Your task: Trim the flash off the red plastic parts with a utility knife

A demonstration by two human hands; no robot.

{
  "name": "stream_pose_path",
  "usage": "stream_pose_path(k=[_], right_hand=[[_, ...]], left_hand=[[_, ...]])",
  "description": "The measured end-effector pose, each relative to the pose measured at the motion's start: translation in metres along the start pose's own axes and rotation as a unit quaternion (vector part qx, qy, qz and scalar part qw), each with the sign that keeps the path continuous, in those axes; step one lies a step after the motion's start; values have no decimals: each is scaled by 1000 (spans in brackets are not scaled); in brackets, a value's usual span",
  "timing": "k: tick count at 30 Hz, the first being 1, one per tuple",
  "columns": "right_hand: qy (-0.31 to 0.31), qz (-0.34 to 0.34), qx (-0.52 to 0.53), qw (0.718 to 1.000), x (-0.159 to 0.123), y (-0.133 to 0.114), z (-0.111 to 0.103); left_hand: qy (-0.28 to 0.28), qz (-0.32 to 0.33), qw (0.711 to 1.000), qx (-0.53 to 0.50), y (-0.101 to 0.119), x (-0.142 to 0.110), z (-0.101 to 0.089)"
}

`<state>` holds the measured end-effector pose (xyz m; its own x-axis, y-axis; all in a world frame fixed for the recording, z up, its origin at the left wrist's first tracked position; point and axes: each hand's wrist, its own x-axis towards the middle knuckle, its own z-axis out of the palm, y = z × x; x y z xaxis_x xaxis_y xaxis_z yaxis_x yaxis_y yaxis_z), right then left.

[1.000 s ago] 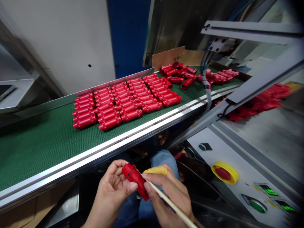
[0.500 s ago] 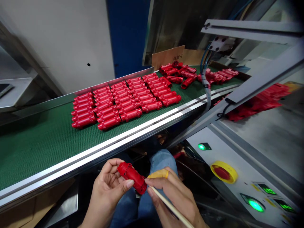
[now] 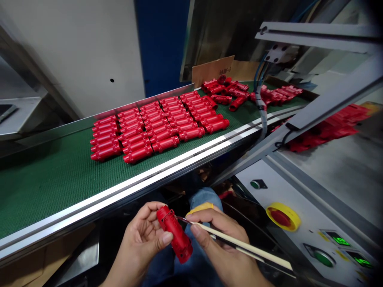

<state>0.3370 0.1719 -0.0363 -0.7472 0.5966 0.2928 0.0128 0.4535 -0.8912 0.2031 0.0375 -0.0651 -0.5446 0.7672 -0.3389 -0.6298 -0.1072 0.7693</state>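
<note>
A red plastic part [image 3: 174, 235] is gripped above the lap in the left hand [image 3: 143, 239], its fingers curled behind the ribbed body and the thumb pressed against its side. A pale stick [image 3: 239, 239] is pinched between the thumb and fingers of the right hand [image 3: 221, 243], with its dark, narrow tip brought to the upper end of the part; whether contact is made cannot be told. A yellow finger cot [image 3: 200, 208] is worn on the right hand. Denim-clad legs [image 3: 206, 199] are seen below both hands.

Beyond a steel rail [image 3: 119, 191], rows of red parts [image 3: 149, 131] are laid side by side on a green conveyor belt [image 3: 50, 187], and a loose heap of red parts [image 3: 227, 93] is gathered at the belt's far end. More red parts [image 3: 326, 131] are seen to the right, behind a metal bar [image 3: 329, 95]. A control panel [image 3: 299, 199] is mounted at right, fitted with a red emergency stop button [image 3: 279, 217] in a yellow collar, a green button [image 3: 324, 258] and lit green digital displays [image 3: 339, 240].
</note>
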Motion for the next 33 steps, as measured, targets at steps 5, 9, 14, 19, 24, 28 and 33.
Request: stream_pose_path(k=[5, 9, 14, 19, 24, 28, 33], right_hand=[[5, -5, -10, 1000, 0, 1, -1], [11, -15, -18, 1000, 0, 0, 0], [12, -30, -58, 998, 1, -3, 1], [-23, -24, -85, 996, 3, -7, -4], [-60, -25, -101, 993, -1, -6, -12], [-106, 18, -107, 988, -7, -2, -20], [-29, -35, -51, 998, -9, -1, -18]], left_hand=[[-19, -5, 1000, 1, 0, 1, -2], [-10, -2, 1000, -1, -1, -1, -2], [-12, 8, 1000, 16, -3, 1, -6], [-11, 12, 1000, 24, -5, 3, -9], [-7, 13, 999, 31, -4, 2, -7], [31, 46, 998, 34, 0, 2, -6], [9, 38, 999, 28, 2, 4, -7]])
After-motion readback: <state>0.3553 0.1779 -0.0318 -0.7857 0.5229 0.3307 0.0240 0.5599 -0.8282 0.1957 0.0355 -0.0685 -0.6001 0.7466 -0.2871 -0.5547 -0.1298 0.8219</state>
